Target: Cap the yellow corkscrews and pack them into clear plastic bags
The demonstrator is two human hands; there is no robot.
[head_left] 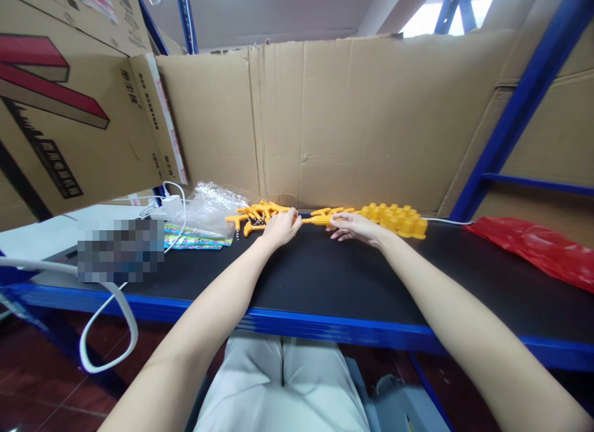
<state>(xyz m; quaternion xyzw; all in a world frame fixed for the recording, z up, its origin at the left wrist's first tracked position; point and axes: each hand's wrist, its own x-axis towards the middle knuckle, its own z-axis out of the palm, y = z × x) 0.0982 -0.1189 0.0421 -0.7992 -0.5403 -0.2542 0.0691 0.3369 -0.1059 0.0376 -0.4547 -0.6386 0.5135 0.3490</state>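
Observation:
My left hand [282, 228] is closed, its fingertips pinching the left end of a slim yellow plastic piece with a ridged stem [306, 220]. At the wider right end of that piece is my right hand [356, 228], thumb and forefinger against it and the other fingers loosely curled. Much of the piece is hidden by the fingers. Behind and left of my left hand lies a heap of yellow T-handled corkscrews [237, 220] with dark metal spirals. More long yellow pieces [335, 211] lie behind my right hand. Yellow cup-shaped parts [403, 221] stand grouped to its right.
Clear plastic bags [208, 203] and a colourful printed packet [204, 239] lie left on the black tabletop [320, 277]. A red plastic bag [533, 246] is at the right. Cardboard [371, 122] walls the back; a large carton [83, 110] overhangs the left. White cables [132, 333] hang there.

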